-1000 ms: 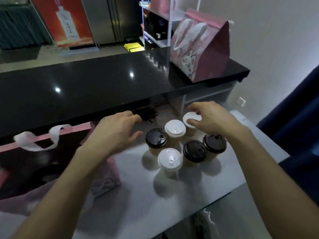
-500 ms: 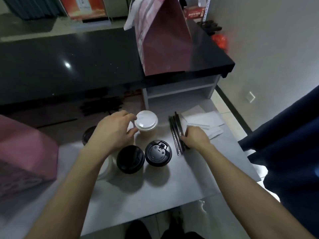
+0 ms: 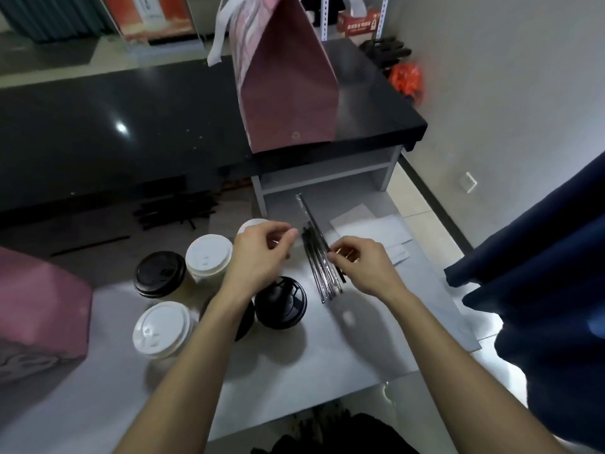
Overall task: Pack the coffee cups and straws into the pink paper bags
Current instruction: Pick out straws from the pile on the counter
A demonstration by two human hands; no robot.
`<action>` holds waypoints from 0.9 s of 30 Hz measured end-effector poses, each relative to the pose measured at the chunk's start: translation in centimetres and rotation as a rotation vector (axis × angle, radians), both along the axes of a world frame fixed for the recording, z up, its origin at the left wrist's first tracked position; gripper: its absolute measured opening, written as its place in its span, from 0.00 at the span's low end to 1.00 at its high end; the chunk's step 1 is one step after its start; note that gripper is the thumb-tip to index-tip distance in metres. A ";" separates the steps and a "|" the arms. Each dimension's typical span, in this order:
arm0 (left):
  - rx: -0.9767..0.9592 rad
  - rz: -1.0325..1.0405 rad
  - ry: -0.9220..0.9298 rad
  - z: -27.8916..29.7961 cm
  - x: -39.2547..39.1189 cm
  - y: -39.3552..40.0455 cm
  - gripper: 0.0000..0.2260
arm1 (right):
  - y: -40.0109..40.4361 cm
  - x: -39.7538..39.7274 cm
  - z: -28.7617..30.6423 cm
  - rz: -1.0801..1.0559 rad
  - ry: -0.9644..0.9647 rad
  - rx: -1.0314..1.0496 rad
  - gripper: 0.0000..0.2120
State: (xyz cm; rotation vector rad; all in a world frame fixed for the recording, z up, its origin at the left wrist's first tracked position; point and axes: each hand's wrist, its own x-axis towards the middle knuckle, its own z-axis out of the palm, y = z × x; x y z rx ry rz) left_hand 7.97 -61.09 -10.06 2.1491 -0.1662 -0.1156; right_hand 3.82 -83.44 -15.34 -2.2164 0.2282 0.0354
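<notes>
Cups [image 3: 209, 257] stood unpacked left of the straws [image 3: 322, 270]. Your right hand [image 3: 366, 267] pinched the straws; your left hand [image 3: 262, 253] curled beside them, pinching nothing I could see. One bag [image 3: 288, 93] waited behind.

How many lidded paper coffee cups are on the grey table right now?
6 cups: a black-lidded one far left, white-lidded ones beside it and nearest, a black-lidded one centre, and two partly hidden by the left hand: one white, one black.

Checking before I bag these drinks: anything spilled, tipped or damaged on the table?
Nothing stands out. Every visible coffee cup stands upright with its lid on, no spills show, and the wrapped straws lie bundled by the right hand.
</notes>
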 end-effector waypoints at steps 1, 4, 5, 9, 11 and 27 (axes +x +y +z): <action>-0.059 0.003 0.048 -0.5 0.2 -0.7 0.08 | 0.4 -0.2 0.6 0.031 -0.034 0.048 0.02; -0.174 0.021 0.080 -1.5 0.8 -2.0 0.06 | 1.2 -0.3 1.4 0.138 -0.108 0.125 0.02; -0.206 0.035 0.077 -1.7 0.9 -2.1 0.05 | 1.3 -0.1 1.2 0.163 -0.113 0.131 0.02; -0.288 0.137 0.062 -2.5 1.1 -2.0 0.06 | -0.2 2.3 -2.0 0.040 -0.038 -0.006 0.11; -0.286 0.176 0.035 -2.8 0.8 -2.1 0.07 | -0.8 3.8 -4.2 0.014 0.075 -0.140 0.10; -0.185 0.376 -0.002 -4.2 0.2 -6.3 0.06 | -4.1 5.6 -7.0 0.230 0.258 -0.079 0.10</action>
